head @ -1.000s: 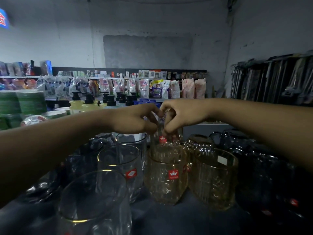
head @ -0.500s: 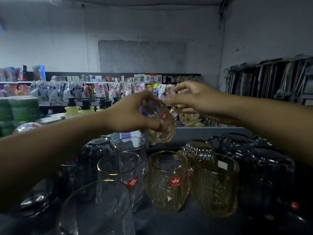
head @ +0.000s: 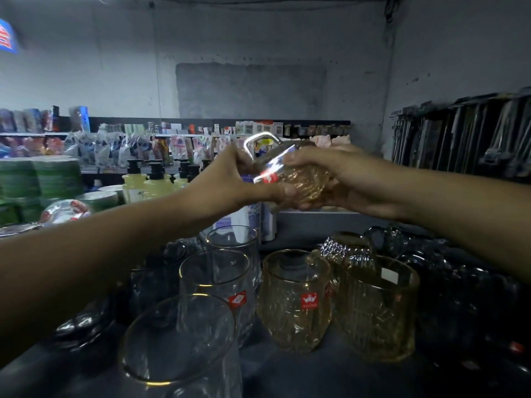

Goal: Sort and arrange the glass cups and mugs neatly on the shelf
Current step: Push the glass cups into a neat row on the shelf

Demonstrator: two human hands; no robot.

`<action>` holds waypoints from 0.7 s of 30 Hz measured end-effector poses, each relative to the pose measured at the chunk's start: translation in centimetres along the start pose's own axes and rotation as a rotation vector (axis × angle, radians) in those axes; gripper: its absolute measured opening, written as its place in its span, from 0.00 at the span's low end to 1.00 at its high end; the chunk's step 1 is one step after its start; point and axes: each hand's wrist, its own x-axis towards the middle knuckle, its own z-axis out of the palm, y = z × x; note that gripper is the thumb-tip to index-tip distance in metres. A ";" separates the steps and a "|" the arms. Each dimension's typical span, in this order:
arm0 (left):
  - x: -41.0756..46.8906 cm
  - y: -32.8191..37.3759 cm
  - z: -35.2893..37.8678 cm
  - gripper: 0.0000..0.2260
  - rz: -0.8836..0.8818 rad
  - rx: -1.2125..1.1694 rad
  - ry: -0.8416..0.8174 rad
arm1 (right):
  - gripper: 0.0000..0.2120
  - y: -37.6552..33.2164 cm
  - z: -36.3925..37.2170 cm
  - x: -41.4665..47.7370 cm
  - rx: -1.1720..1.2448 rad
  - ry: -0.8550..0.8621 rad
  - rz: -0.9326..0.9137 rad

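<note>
An amber cut-glass mug is held in the air between both hands, well above the shelf and tilted onto its side, its handle turned upward and catching a bright glint. The left hand is closed on the mug's left side, thumb stretched along the underside; the right hand is wrapped over the right side, with the fingers laid across the top of the glass. The 2 hands are nearly touching around it. A red label on the mug is blurred.

Below, on the dark shelf surface, other glassware is standing upright. An amber mug with a red crown label is placed near the middle, and just beside it on the right a ribbed amber mug with a white sticker is set — the 2 look close to touching. Behind them a further patterned amber glass is partly hidden. To the left, 3 clear gold-rimmed glasses are lined up front to back: the nearest clear glass, a clear glass with a red label and a rear clear glass. Dark smoked glasses are crowded along the right side, too dim for a count.

Across the aisle, yellow pump bottles, stacked green plates and hanging packets are seen on another shelving unit.
</note>
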 end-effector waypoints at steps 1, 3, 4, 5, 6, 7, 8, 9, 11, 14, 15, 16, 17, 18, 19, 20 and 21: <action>-0.2 0.3 -0.2 0.33 -0.028 0.084 -0.044 | 0.19 0.0 -0.2 0.1 -0.088 0.038 -0.004; -0.7 0.5 -0.7 0.27 -0.058 0.217 -0.115 | 0.26 -0.1 -0.4 0.2 -0.243 0.076 0.001; -1.0 0.5 -0.9 0.26 -0.070 0.276 -0.144 | 0.31 -0.2 -0.4 0.2 -0.354 0.089 0.004; -1.2 0.4 -0.9 0.26 -0.080 0.329 -0.167 | 0.34 -0.3 -0.4 0.2 -0.489 0.097 0.004; -1.3 0.0 -0.9 0.26 -0.095 0.376 -0.177 | 0.36 -0.3 -0.2 0.1 -0.621 0.109 0.002; -1.3 -0.2 -0.9 0.27 -0.103 0.412 -0.173 | 0.36 -0.3 0.0 0.1 -0.722 0.122 0.000; -1.2 -0.5 -0.9 0.27 -0.109 0.437 -0.156 | 0.36 -0.2 0.2 0.2 -0.778 0.125 -0.003; -1.1 -0.7 -0.8 0.26 -0.101 0.454 -0.134 | 0.35 -0.1 0.2 0.4 -0.804 0.124 -0.003; -0.8 -0.9 -0.8 0.21 -0.068 0.477 -0.096 | 0.31 0.1 0.6 0.9 -0.825 0.085 0.023; -0.3 -1.0 -0.7 0.19 -0.051 0.456 -0.099 | 0.25 0.5 1.0 1.7 -0.865 0.027 0.104; -0.2 -1.0 -0.6 0.18 -0.033 0.451 -0.107 | 0.22 0.5 1.3 1.8 -0.882 -0.001 0.125; 0.0 -1.0 -0.5 0.18 -0.013 0.444 -0.119 | 0.21 0.7 1.6 1.8 -0.911 -0.034 0.145; 0.1 -1.0 -0.4 0.16 0.005 0.435 -0.136 | 0.21 0.9 1.9 1.8 -0.953 -0.065 0.165; 0.3 -1.0 -0.2 0.15 0.024 0.432 -0.156 | 0.22 1.1 2.1 1.9 -1.001 -0.094 0.190; 0.5 -1.1 0.0 0.13 0.044 0.438 -0.178 | 0.23 1.3 2.5 1.8 -1.041 -0.115 0.208; 0.7 -1.1 0.2 0.11 0.065 0.449 -0.205 | 0.23 1.4 2.7 1.7 -1.066 -0.133 0.222; 0.9 -1.1 0.5 0.09 0.086 0.460 -0.240 | 0.23 1.5 3.0 1.6 -1.084 -0.154 0.226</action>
